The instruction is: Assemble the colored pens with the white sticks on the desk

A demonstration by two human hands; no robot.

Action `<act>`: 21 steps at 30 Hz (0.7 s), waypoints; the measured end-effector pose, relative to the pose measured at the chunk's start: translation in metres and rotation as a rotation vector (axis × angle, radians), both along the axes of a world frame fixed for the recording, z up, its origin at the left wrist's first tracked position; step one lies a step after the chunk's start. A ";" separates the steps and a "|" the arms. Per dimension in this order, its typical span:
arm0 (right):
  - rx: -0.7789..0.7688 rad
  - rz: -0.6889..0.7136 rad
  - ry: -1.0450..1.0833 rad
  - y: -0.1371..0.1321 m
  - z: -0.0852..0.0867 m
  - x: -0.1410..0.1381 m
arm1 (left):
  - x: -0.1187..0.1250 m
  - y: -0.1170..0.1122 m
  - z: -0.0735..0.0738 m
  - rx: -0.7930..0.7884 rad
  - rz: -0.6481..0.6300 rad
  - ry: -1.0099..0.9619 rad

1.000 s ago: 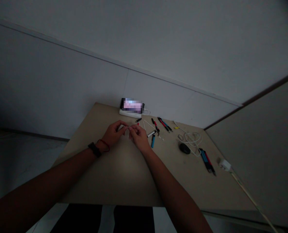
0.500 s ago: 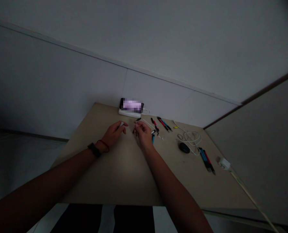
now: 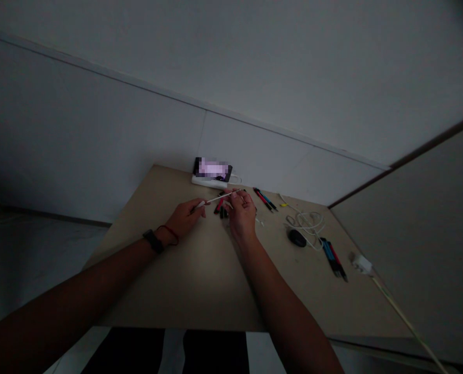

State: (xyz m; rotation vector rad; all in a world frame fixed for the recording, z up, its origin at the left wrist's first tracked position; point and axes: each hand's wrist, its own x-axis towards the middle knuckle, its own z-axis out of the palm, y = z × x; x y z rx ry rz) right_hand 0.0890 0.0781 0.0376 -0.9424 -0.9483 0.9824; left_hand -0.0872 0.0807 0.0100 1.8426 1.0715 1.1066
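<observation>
My left hand (image 3: 184, 217), with a dark watch and a red cord at the wrist, is closed in a pinch on the near end of a thin white pen refill (image 3: 216, 198). The far end of that refill sits in the closed fingers of my right hand (image 3: 240, 212), so it spans the gap between both hands above the tan table (image 3: 200, 275). Just under the refill, beside my right hand, lie a red pen part and a black pen part (image 3: 220, 206).
A phone (image 3: 212, 169) leans on a white block at the table's back edge. Right of my hands lie red and blue pens (image 3: 265, 199), a coiled white cable (image 3: 308, 222), a black mouse (image 3: 297, 238), more pens (image 3: 333, 257) and a white charger (image 3: 362, 264).
My hands, joined a second ago, have drawn apart. The right hand moved back and to the right, and the thin white refill now stretches between both hands.
</observation>
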 end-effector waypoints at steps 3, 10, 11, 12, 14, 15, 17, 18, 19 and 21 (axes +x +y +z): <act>0.009 0.002 -0.014 -0.002 0.000 -0.002 | 0.001 0.000 -0.001 -0.005 -0.007 0.015; 0.008 0.060 -0.093 -0.004 -0.004 -0.006 | 0.001 0.000 -0.002 0.006 -0.005 0.043; 0.010 0.059 -0.099 -0.004 -0.003 -0.005 | 0.001 0.000 -0.001 0.003 -0.006 0.042; 0.011 0.050 -0.102 -0.004 -0.002 -0.004 | 0.001 0.000 0.000 0.001 -0.007 0.041; 0.016 0.024 -0.094 -0.003 0.000 -0.003 | 0.001 -0.001 0.001 -0.004 -0.010 0.038; 0.018 0.014 -0.088 -0.003 0.001 -0.002 | 0.001 -0.001 0.001 -0.006 -0.009 0.036; 0.019 0.023 -0.091 -0.003 0.003 -0.001 | 0.001 -0.001 0.001 -0.006 -0.009 0.036; 0.019 0.038 -0.102 -0.003 0.004 0.000 | 0.001 -0.001 0.000 -0.004 -0.012 0.040; 0.021 0.057 -0.118 -0.004 0.004 0.000 | 0.001 0.000 0.000 0.001 -0.014 0.044; 0.027 0.085 -0.152 -0.005 0.004 -0.002 | 0.001 0.000 -0.001 0.015 -0.020 0.053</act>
